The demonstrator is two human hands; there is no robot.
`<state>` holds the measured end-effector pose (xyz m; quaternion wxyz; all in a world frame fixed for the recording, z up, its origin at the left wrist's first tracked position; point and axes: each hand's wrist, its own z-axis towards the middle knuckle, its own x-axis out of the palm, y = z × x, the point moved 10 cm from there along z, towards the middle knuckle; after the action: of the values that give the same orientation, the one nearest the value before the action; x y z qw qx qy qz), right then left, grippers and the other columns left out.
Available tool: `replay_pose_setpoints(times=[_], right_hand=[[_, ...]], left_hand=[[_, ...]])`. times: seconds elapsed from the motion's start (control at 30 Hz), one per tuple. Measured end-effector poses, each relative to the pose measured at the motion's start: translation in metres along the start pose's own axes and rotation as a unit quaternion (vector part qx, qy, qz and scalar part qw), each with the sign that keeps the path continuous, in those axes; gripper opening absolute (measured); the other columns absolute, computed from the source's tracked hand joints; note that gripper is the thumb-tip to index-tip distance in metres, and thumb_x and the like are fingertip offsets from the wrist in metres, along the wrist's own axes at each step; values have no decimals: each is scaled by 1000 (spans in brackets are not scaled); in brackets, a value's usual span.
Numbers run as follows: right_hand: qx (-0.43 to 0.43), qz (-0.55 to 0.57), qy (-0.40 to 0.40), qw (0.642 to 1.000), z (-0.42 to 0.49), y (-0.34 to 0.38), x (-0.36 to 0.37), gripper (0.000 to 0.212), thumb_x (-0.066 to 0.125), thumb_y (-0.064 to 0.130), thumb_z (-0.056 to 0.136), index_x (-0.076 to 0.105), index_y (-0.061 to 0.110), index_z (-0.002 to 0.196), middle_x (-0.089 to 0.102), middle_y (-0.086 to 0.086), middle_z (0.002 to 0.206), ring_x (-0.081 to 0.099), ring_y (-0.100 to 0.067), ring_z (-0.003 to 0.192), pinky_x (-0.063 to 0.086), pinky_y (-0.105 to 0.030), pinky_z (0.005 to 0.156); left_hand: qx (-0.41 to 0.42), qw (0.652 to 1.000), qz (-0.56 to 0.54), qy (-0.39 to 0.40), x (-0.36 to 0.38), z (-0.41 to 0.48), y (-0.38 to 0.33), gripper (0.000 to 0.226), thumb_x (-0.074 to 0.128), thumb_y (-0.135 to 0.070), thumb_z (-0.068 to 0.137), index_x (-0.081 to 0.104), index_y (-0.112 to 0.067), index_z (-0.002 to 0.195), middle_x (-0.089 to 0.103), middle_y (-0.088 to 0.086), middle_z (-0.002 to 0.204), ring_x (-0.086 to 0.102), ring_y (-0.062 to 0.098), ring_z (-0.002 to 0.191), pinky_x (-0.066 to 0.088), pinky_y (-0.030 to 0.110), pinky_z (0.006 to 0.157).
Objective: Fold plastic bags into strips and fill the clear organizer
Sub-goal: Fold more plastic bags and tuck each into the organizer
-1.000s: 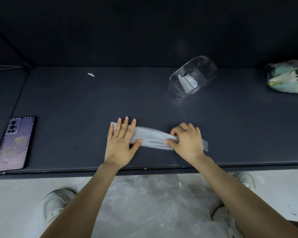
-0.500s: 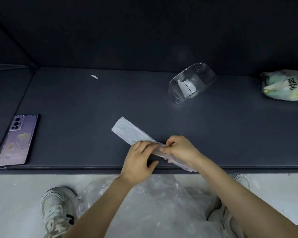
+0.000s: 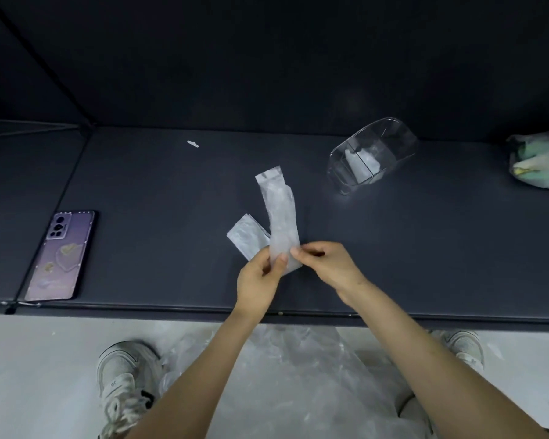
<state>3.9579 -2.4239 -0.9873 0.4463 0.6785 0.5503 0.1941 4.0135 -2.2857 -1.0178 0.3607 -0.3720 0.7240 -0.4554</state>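
The strip (image 3: 279,217), flat on the shelf (image 3: 171,185) a second ago, is now lifted and bent double; the left hand (image 3: 259,280) and right hand (image 3: 327,267) pinch its fold, ends fanning away beyond the grip, nearly ready for the organizer (image 3: 373,155).

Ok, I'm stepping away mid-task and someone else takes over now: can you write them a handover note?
Left hand: pinches the plastic strip at its bend, above the table.
Right hand: pinches the same bend.
Clear organizer: lies tilted at the table's back right, a white folded piece inside.
Done: bag folded to a strip and bent in two.
To do: finish the fold, put it in the organizer, then fold the loose plastic below the table's near edge.
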Motion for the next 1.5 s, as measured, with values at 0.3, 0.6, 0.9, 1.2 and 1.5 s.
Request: replay_pose_setpoints(times=[0.3,0.6,0.9,1.2,1.5], right_hand=[[-14,94,27,995,-16,-15,13,12,59,17,94,65,15,84,57,16,65,49,8,58,37,-8,58],[10,163,60,985,-4,-10,26,13,59,21,95,63,16,84,55,6,68,47,-7,64,36,-19,55],[0,47,42,998,-7,-21,27,11,65,12,91,67,16,81,64,4,71,52,7,55,41,-9,58],[-80,-202,-6,976,5,-16,19,20,66,30,88,56,31,72,57,10,53,49,-3,50,39,-25,55],[-55,-270,-14,961,2,-20,14,23,64,47,86,61,25,92,58,14,75,56,-6,74,41,-22,62]], left_hand=[[-63,983,-128,119,-14,-6,-1,54,75,-24,73,61,-24,126,66,1,121,59,11,114,47,29,99],[-73,979,-109,155,-10,-12,-9,54,75,-19,71,59,-24,122,68,-4,117,62,7,110,48,13,80],[-98,978,-167,73,-26,6,-14,45,67,-36,84,61,-6,118,70,12,108,68,24,102,56,28,81],[-60,993,-79,-64,-57,43,-11,25,72,-12,85,61,-17,107,71,1,97,67,4,91,50,17,81],[30,982,108,-155,-73,31,-15,22,68,-15,89,64,-10,111,61,-11,85,57,-11,73,40,1,69]])
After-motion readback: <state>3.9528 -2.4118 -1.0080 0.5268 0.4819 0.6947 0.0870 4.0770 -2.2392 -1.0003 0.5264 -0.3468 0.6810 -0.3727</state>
